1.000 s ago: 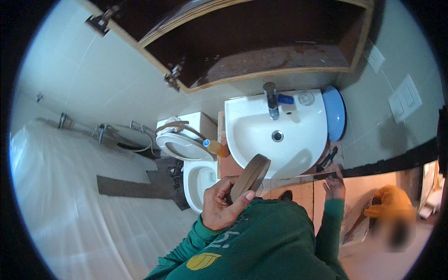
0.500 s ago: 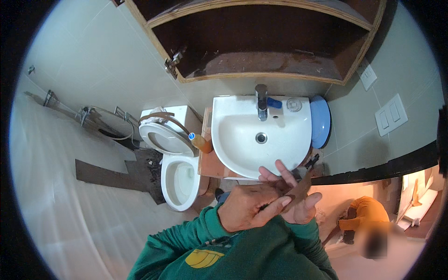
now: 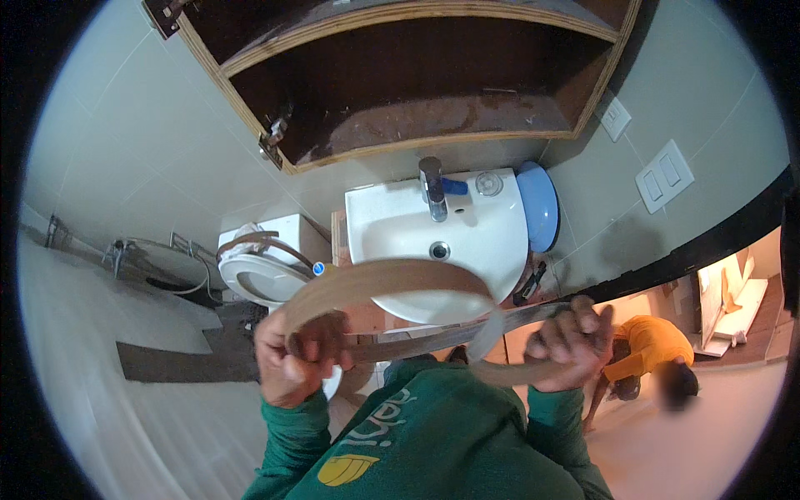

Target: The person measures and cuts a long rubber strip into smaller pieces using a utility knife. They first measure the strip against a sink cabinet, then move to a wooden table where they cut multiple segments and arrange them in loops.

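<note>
A long, thin brown strip [image 3: 392,275], which looks like wood-grain edge banding, loops between my hands in front of the sink [image 3: 383,242]. Its upper curve arches over the basin's near edge, and a lower length runs in front of my green shirt. My left hand [image 3: 296,358] is closed around the strip at the left end of the loop. At the right, my right hand [image 3: 571,346] curls its fingers round other parts of it. Motion blurs part of the strip, so its ends are hard to make out.
An open wooden cabinet [image 3: 417,133] hangs above the sink and faucet [image 3: 433,187]. A toilet [image 3: 258,279] with another brown strip [image 3: 287,250] on its tank stands at left. A blue basin [image 3: 539,208] leans at right. Through the doorway bends a person in orange [image 3: 654,346].
My hands have moved apart from being close together, my left one leftward and my right one rightward. The strip between them has opened into a wide loop. The view has shifted slightly.
</note>
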A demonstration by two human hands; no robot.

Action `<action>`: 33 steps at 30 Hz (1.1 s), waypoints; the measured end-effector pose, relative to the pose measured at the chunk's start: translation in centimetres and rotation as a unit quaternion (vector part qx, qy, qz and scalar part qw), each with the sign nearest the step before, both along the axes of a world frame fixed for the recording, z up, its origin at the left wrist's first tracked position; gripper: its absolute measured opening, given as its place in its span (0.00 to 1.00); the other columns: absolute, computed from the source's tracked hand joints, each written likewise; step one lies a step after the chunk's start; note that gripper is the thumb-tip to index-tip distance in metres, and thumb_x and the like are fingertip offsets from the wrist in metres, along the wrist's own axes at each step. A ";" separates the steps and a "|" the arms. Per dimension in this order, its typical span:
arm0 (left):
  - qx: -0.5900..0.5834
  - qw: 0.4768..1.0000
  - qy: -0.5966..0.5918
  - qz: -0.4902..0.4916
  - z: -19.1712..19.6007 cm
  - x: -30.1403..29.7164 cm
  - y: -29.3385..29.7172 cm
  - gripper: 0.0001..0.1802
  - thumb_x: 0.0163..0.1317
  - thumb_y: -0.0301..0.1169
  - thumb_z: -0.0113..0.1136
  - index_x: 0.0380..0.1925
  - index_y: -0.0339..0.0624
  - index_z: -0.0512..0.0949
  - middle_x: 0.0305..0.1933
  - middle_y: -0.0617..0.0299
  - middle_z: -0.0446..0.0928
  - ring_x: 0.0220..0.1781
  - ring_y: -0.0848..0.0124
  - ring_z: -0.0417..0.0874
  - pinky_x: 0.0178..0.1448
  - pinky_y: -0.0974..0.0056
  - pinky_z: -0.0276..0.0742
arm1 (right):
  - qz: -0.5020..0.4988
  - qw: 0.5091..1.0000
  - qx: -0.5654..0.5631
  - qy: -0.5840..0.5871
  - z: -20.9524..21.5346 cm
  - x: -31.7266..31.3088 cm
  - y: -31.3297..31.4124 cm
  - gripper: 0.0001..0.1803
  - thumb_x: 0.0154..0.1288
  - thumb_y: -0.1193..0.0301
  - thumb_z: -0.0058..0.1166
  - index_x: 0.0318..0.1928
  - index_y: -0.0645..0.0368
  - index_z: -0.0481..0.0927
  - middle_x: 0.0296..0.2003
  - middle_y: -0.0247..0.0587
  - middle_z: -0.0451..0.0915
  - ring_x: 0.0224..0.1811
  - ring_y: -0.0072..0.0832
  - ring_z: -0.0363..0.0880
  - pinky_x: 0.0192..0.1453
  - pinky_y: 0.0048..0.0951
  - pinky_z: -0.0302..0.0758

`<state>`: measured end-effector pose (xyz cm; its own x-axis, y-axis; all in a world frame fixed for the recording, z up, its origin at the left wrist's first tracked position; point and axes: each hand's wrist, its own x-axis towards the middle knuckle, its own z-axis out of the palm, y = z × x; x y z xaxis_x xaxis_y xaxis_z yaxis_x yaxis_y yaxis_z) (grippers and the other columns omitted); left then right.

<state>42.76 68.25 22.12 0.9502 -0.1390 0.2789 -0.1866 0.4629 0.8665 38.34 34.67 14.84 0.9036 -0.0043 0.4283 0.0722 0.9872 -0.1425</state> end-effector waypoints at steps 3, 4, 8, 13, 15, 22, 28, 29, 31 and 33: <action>0.074 0.996 -0.015 0.055 1.7 1.9 3.7 0.23 0.56 0.44 0.79 0.31 0.47 0.72 0.23 0.68 0.71 0.23 0.68 0.78 0.45 0.59 0.79 | -0.040 0.997 0.062 -0.011 3.0 -0.5 0.1 0.33 0.85 0.43 0.37 0.74 0.53 0.68 0.37 0.40 0.84 0.44 0.34 0.83 0.62 0.51 0.76; 0.080 0.993 -0.072 0.057 1.9 2.7 4.7 0.19 0.66 0.43 0.73 0.37 0.45 0.73 0.24 0.66 0.72 0.27 0.68 0.79 0.45 0.55 0.82 | -0.059 0.996 0.069 -0.009 4.2 -0.6 0.3 0.33 0.85 0.43 0.39 0.75 0.53 0.67 0.38 0.40 0.84 0.43 0.32 0.84 0.63 0.49 0.77; 0.090 0.989 0.039 0.113 1.1 3.2 7.9 0.10 0.83 0.35 0.53 0.52 0.41 0.75 0.37 0.58 0.80 0.39 0.65 0.84 0.48 0.54 0.86 | -0.123 0.987 0.103 0.018 8.1 -0.5 0.5 0.37 0.84 0.46 0.45 0.75 0.65 0.61 0.31 0.44 0.84 0.28 0.31 0.84 0.40 0.43 0.84; 0.133 0.952 0.127 0.243 -1.9 5.7 12.0 0.19 0.80 0.47 0.59 0.58 0.45 0.79 0.45 0.66 0.82 0.42 0.75 0.83 0.43 0.67 0.82 | 0.059 0.984 -0.159 0.049 8.8 -1.6 1.9 0.38 0.74 0.53 0.60 0.66 0.75 0.67 0.22 0.52 0.83 0.14 0.30 0.78 0.18 0.32 0.75; 0.125 0.948 0.084 0.282 -2.8 6.8 13.9 0.26 0.78 0.54 0.61 0.62 0.47 0.79 0.49 0.69 0.80 0.40 0.80 0.78 0.38 0.74 0.74 | 0.076 0.918 -0.377 0.096 8.9 -2.5 2.0 0.34 0.66 0.57 0.67 0.59 0.75 0.73 0.21 0.53 0.84 0.14 0.30 0.79 0.17 0.31 0.74; -0.095 0.929 0.048 0.355 -5.1 11.1 23.5 0.26 0.81 0.50 0.57 0.67 0.46 0.75 0.49 0.68 0.80 0.41 0.83 0.80 0.36 0.76 0.79 | -0.141 0.744 -0.577 0.307 7.6 -4.6 -0.8 0.31 0.58 0.52 0.73 0.43 0.70 0.80 0.21 0.46 0.82 0.16 0.30 0.81 0.19 0.29 0.77; -0.265 0.949 0.026 0.170 -5.6 13.7 24.4 0.21 0.81 0.42 0.57 0.61 0.38 0.79 0.53 0.57 0.83 0.53 0.69 0.85 0.53 0.66 0.86 | 0.056 0.654 -0.749 0.083 5.3 -5.2 -3.1 0.53 0.60 0.21 0.56 0.50 0.67 0.85 0.30 0.41 0.85 0.29 0.29 0.87 0.33 0.30 0.84; -0.286 0.950 0.021 0.122 -5.1 14.2 23.9 0.20 0.81 0.40 0.57 0.60 0.36 0.80 0.55 0.55 0.83 0.56 0.66 0.85 0.58 0.63 0.87 | 0.083 0.643 -0.759 0.066 4.9 -5.3 -2.7 0.54 0.60 0.21 0.57 0.51 0.67 0.85 0.31 0.40 0.85 0.30 0.28 0.87 0.36 0.31 0.84; -0.326 0.937 0.069 0.105 -3.4 14.3 23.3 0.19 0.80 0.33 0.53 0.59 0.29 0.79 0.65 0.46 0.81 0.61 0.59 0.84 0.70 0.54 0.82 | 0.152 0.605 -0.777 0.077 4.4 -5.2 -2.0 0.50 0.60 0.23 0.59 0.53 0.63 0.86 0.33 0.37 0.87 0.32 0.26 0.88 0.42 0.32 0.84; -0.334 0.929 0.119 0.106 -1.5 14.2 22.3 0.20 0.77 0.32 0.54 0.60 0.28 0.78 0.67 0.44 0.80 0.58 0.59 0.85 0.67 0.55 0.84 | 0.147 0.589 -0.793 0.045 4.1 -5.1 -1.0 0.50 0.62 0.26 0.61 0.62 0.62 0.83 0.33 0.37 0.88 0.33 0.26 0.88 0.43 0.33 0.85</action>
